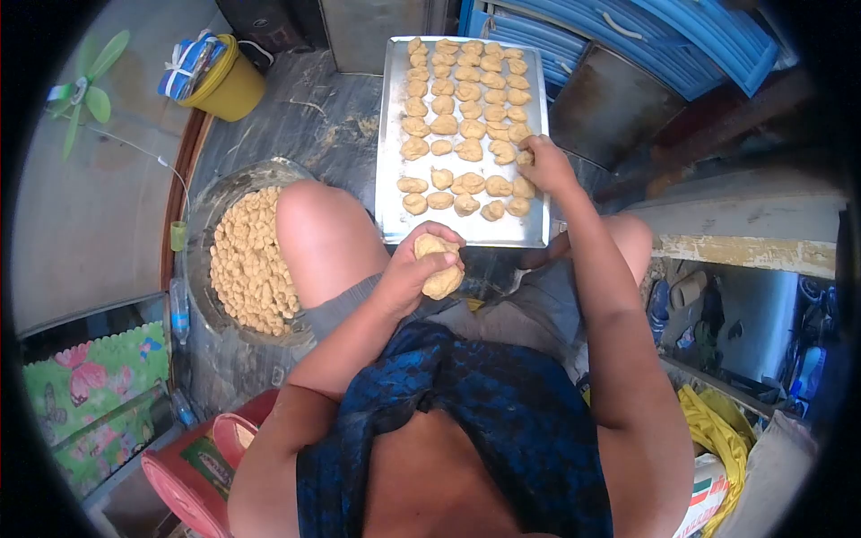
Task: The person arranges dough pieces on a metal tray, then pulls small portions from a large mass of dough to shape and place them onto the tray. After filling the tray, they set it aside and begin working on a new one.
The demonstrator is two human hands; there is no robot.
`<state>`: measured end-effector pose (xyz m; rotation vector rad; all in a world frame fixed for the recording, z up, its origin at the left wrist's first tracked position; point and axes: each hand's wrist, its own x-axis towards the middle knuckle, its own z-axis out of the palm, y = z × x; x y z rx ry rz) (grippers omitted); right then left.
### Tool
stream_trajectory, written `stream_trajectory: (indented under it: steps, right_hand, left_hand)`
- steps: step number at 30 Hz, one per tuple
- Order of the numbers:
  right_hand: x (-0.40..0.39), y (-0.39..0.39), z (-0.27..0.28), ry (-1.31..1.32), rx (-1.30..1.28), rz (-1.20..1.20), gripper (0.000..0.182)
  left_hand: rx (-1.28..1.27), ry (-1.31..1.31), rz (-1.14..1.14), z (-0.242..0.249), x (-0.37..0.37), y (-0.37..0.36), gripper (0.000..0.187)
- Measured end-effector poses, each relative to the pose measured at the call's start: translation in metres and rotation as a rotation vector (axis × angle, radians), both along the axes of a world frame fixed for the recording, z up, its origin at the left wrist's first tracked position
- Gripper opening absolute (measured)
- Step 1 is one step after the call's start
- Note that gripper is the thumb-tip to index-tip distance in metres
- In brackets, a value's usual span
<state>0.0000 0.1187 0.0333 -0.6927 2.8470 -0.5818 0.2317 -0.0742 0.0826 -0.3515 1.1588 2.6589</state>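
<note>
My left hand (420, 262) is closed round a lump of dough (439, 269), held over my lap just below the near edge of a metal tray (387, 170). Rows of small dough pieces (467, 127) cover much of the tray. At its right side my right hand (547, 163) has its fingertips down at a dough piece (525, 158), thumb and fingers close together on it. How firmly the right fingers grip that piece is partly hidden. To my left, a wide round basin (202, 199) holds a heap of many small dough pieces (253, 260).
Beyond the basin stands a yellow bucket (235, 90) with packages on top. Blue slatted furniture (717, 36) and a dark panel (614, 103) border the tray's far right. A green-bladed fan (82, 90) is at the left. Pink-red stools or containers (184, 493) stand by my left elbow.
</note>
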Motion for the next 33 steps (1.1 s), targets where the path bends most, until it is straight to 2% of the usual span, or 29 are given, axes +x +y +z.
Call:
stream_trajectory:
  steps: [2, 4, 9, 11, 12, 14, 15, 17, 18, 20, 21, 24, 26, 30, 33]
  right_hand:
    - [-0.006, 0.005, -0.013, -0.011, -0.047, -0.012, 0.035]
    - [-0.006, 0.002, -0.016, -0.063, -0.25, -0.066, 0.035]
    - [0.003, 0.007, -0.006, 0.05, -0.254, -0.122, 0.031]
    - [0.007, 0.014, 0.003, -0.107, -0.077, -0.052, 0.033]
    - [0.011, 0.016, 0.005, -0.109, -0.074, -0.055, 0.033]
    - [0.016, 0.019, 0.007, -0.347, 0.099, -0.007, 0.033]
    - [0.017, 0.021, 0.004, -0.347, 0.1, -0.009, 0.033]
    - [0.015, 0.022, -0.011, -0.316, -0.095, -0.118, 0.033]
    - [0.012, 0.022, -0.014, -0.315, -0.096, -0.117, 0.033]
    - [0.008, 0.024, -0.021, -0.099, -0.127, -0.143, 0.033]
    - [0.01, 0.021, -0.016, -0.096, -0.132, -0.139, 0.033]
    - [0.022, 0.014, -0.004, -0.097, -0.116, -0.083, 0.031]
    - [0.033, 0.007, 0.001, -0.025, -0.142, 0.246, 0.029]
    - [0.042, -0.011, -0.001, 0.1, 0.046, 0.172, 0.028]
    - [0.035, -0.013, -0.001, 0.131, 0.028, 0.156, 0.027]
  left_hand:
    - [-0.005, -0.002, -0.012, -0.001, -0.001, 0.002, 0.025]
    - [-0.019, -0.009, -0.014, -0.003, -0.001, 0.003, 0.025]
    - [-0.016, -0.003, -0.007, -0.006, -0.002, 0.003, 0.025]
    - [-0.015, -0.007, 0.001, -0.008, -0.003, 0.002, 0.025]
    - [-0.011, -0.008, 0.006, -0.009, -0.003, 0.003, 0.024]
    - [-0.016, -0.019, 0.004, -0.006, -0.003, 0.003, 0.024]
    - [-0.024, -0.031, 0.006, -0.005, -0.003, 0.003, 0.024]
    - [-0.025, -0.025, 0.003, -0.006, -0.003, 0.003, 0.024]
    - [-0.027, -0.02, 0.001, -0.007, -0.003, 0.003, 0.024]
    - [-0.027, -0.016, 0.0, -0.009, -0.002, 0.004, 0.024]
    - [-0.028, -0.012, -0.001, -0.011, -0.003, 0.004, 0.024]
    - [-0.044, -0.006, 0.003, -0.013, -0.002, 0.003, 0.024]
    - [-0.049, -0.011, 0.001, -0.013, -0.002, 0.003, 0.023]
    - [-0.045, -0.018, 0.002, -0.013, -0.005, 0.007, 0.022]
    - [-0.04, -0.006, -0.003, -0.017, -0.004, 0.007, 0.022]
